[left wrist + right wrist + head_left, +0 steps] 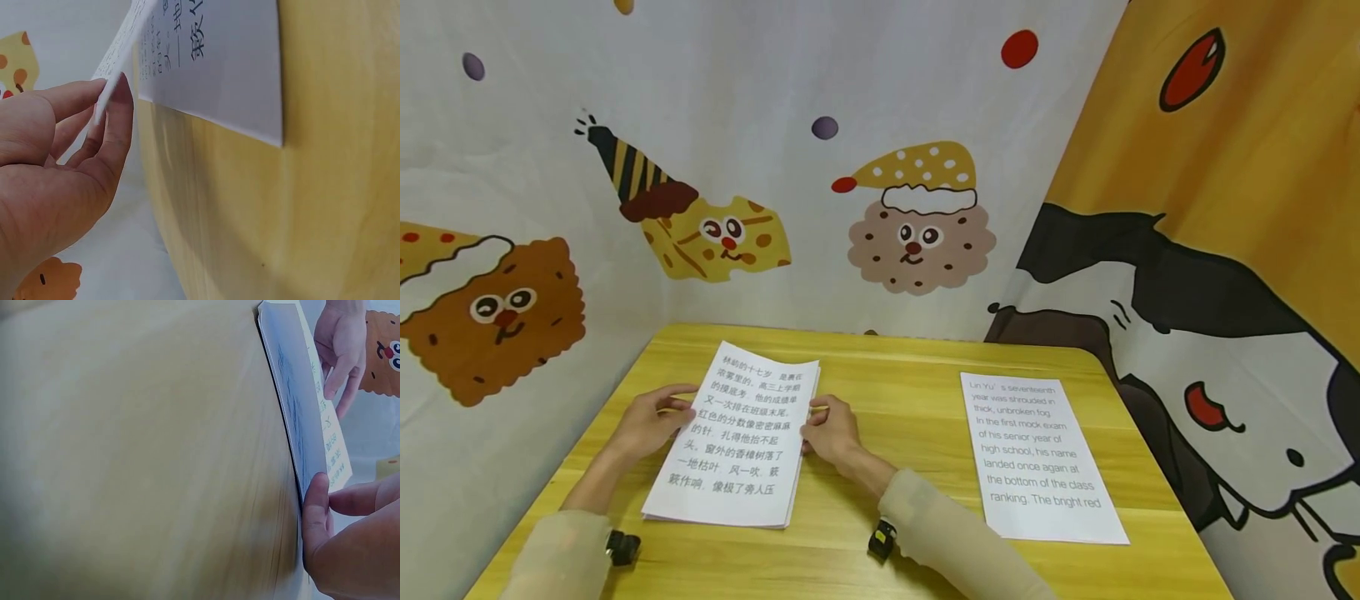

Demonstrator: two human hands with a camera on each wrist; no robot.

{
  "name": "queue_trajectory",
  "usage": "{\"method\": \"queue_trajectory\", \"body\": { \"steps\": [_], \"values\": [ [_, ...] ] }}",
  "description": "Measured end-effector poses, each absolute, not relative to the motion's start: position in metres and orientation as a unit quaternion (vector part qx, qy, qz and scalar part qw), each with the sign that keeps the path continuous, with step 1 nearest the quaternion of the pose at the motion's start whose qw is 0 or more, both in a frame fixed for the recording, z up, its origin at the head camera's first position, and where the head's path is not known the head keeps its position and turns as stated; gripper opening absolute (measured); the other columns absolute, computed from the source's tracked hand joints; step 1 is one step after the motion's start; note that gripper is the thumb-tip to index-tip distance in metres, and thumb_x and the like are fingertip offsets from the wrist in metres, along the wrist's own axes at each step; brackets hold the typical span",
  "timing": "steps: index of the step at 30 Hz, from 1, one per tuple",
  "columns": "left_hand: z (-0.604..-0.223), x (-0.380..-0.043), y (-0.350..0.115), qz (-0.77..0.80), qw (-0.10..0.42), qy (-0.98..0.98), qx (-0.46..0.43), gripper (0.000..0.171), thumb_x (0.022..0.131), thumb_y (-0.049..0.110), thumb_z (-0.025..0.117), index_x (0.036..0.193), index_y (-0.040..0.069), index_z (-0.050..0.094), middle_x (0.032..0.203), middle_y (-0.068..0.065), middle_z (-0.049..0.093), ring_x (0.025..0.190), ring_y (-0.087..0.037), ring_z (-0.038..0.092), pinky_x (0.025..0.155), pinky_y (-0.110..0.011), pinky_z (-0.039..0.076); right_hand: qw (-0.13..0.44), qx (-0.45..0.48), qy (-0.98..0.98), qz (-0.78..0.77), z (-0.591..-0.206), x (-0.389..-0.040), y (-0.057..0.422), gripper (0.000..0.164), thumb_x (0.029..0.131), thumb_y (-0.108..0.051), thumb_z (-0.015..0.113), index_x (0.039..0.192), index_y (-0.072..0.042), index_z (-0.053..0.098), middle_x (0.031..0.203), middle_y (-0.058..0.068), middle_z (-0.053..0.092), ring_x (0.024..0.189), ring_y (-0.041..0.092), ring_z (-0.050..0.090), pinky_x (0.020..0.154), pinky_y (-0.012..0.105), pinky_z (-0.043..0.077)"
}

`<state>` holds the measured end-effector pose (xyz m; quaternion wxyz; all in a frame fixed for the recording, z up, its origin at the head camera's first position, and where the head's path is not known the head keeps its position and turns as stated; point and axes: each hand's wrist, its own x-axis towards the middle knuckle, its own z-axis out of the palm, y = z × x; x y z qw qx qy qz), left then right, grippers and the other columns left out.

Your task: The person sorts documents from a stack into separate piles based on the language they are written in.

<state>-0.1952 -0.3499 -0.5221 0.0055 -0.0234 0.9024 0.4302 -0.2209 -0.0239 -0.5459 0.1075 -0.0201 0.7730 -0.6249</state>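
Note:
A small stack of printed sheets (730,442) with Chinese text lies at the left of the table, edges slightly fanned at the right. My left hand (651,421) pinches its left edge between thumb and fingers; in the left wrist view that edge of the paper (119,94) is lifted from the wood. On the opposite side my right hand (835,429) holds the right edge, thumb and a fingertip closing on it in the right wrist view, where the pages (294,394) bow upward along the side.
A single sheet with English text (1037,458) lies flat at the right of the yellow wooden table (895,500). Behind the table hangs a white curtain (737,100) with cartoon prints, and a yellow one (1285,150) is on the right.

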Motion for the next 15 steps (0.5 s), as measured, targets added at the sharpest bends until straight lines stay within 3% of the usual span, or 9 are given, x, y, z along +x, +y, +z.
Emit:
{"method": "queue_trajectory", "body": {
  "steps": [15],
  "values": [
    [-0.5314,-0.2004,-0.3516,0.425,0.015,0.904,-0.033,0.051,0.109,0.009,0.071,0.156,-0.005,0.059,0.132,-0.034,0.072,0.100,-0.031,0.075,0.072,-0.022,0.062,0.113,-0.026,0.792,-0.599,-0.5462,-0.2229,-0.0253,0.052,0.095,0.011,0.076,0.145,0.005,0.064,0.098,0.010,0.072,0.063,0.018,0.075,0.061,0.031,0.069]
  ]
}}
